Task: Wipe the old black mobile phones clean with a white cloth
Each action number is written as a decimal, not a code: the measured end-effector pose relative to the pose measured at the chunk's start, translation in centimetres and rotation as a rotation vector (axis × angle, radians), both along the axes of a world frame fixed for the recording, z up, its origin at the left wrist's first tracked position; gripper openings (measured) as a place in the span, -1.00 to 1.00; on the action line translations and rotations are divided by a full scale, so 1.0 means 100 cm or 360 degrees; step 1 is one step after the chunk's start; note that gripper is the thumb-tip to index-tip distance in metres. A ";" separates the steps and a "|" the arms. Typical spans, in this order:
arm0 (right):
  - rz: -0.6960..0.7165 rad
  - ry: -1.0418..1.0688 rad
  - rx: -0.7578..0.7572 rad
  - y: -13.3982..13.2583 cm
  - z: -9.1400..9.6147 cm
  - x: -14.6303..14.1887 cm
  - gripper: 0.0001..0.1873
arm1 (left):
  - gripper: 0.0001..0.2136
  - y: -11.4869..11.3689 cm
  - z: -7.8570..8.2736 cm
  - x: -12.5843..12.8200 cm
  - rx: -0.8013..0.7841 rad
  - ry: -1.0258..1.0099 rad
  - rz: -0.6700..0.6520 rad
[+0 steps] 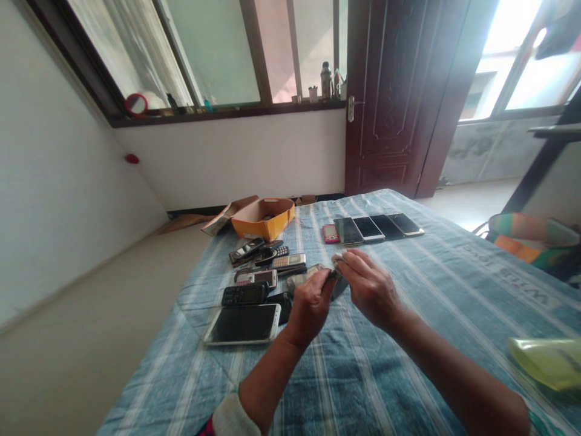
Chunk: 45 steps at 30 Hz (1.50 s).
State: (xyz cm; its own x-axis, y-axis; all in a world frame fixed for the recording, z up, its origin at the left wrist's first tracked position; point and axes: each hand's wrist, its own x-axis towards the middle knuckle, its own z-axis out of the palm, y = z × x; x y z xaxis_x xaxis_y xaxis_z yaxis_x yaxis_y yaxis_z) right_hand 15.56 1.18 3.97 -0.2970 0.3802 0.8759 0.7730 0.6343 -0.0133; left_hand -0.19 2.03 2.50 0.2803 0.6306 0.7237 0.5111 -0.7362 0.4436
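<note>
My left hand (311,304) is closed on one edge of a dark, flat phone (339,288), held tilted above the bed. Against its upper edge my right hand (370,283) pinches a bunched whitish cloth (338,259). Much of the phone is hidden by my fingers. Left of my hands lie a white tablet (245,324), a black keypad phone (245,294), a pink-and-white phone (258,278) and several other old phones. Beyond my right hand, smartphones (368,228) sit in a row beside a small pink phone (330,234).
An orange box (265,225) with its lid open stands at the bed's far left edge. The blue striped bedsheet (436,363) spreads under everything. A yellow-green packet (547,363) lies at the right. Behind are a brown door (394,91) and a window sill (236,113) with small items.
</note>
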 end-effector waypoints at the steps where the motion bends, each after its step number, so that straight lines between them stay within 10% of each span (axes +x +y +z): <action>1: -0.0026 0.0011 0.0002 0.002 0.001 0.003 -0.71 | -0.82 0.000 -0.001 0.000 0.0008 0.0003 0.0006; 45: 0.0015 -0.0017 -0.0115 -0.004 0.004 0.003 -0.69 | -0.81 -0.002 0.005 0.004 0.0016 -0.0002 -0.0031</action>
